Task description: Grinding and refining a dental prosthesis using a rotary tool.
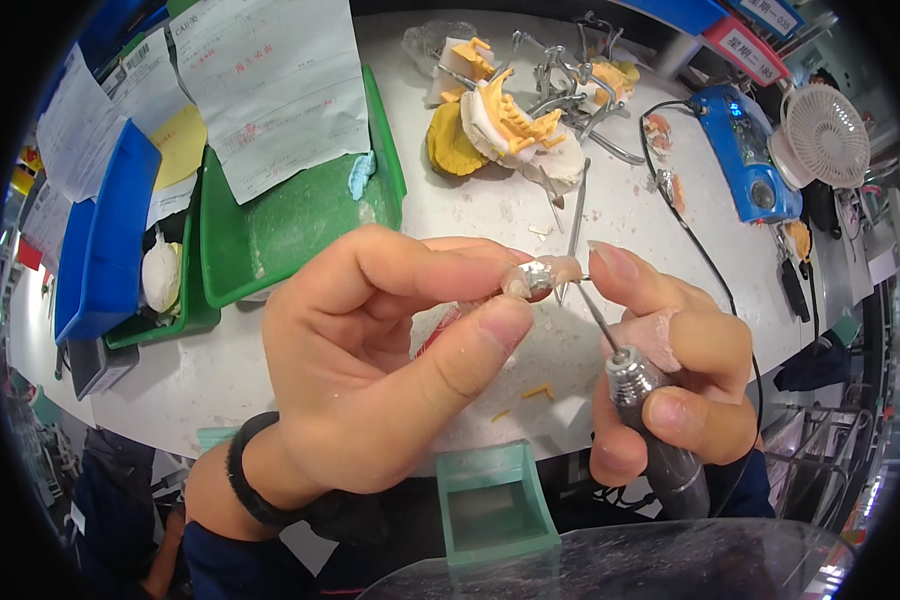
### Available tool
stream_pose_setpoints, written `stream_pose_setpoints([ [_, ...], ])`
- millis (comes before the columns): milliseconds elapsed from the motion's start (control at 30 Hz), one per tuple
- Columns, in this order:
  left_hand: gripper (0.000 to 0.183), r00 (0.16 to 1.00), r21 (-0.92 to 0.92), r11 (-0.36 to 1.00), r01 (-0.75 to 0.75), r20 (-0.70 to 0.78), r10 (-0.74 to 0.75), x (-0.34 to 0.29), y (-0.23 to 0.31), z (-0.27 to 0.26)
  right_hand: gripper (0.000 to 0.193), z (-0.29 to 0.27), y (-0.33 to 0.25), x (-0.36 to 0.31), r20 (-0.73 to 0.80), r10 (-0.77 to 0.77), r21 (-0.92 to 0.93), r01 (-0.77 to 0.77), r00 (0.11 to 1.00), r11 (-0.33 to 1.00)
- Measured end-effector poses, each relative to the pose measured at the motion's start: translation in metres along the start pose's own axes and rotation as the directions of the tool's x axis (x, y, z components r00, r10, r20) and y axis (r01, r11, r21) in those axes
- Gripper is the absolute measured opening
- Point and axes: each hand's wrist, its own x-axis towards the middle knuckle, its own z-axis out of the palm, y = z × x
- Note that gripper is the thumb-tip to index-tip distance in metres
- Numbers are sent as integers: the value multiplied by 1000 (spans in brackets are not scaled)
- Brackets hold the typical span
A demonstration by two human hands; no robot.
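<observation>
My left hand [370, 370] pinches a small dental piece [538, 276] between thumb and fingertips. Shiny metal shows on it, along with pale, pinkish parts; the fingers cover the rest. My right hand [705, 375] is closed around a grey rotary handpiece [638, 385], held like a pen. From its silver nose a thin shank [598, 315] points up to the right end of the dental piece. Whether the tip touches it I cannot tell. A pinkish wrap [652, 338] sits on one right finger, and another right fingertip is beside the dental piece.
Beyond my hands stand plaster dental models [515, 125] with orange-yellow parts and metal articulators [560, 85]. A green tray [300, 235] with papers [270, 100] and a blue bin [110, 240] are left. Right are a blue control box [735, 150], its cord and a white fan [825, 135].
</observation>
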Motion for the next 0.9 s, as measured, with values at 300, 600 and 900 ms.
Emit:
stream_pose_setpoints([
  [300, 14, 993, 89, 989, -119, 1, 119, -1, -6, -1, 42, -4, -25, 6, 63, 328, -14, -328, 943, 945],
  [600, 13, 990, 162, 978, -130, -24, 136, -2, -3, 0, 31, -4, -7, 7, 57, 96, -32, -94, 994, 995],
  [900, 14, 999, -60, 998, -13, -45, 10, -2, -4, 5, 33, -17, -5, 12, 237, 83, -117, -56, 968, 992],
])
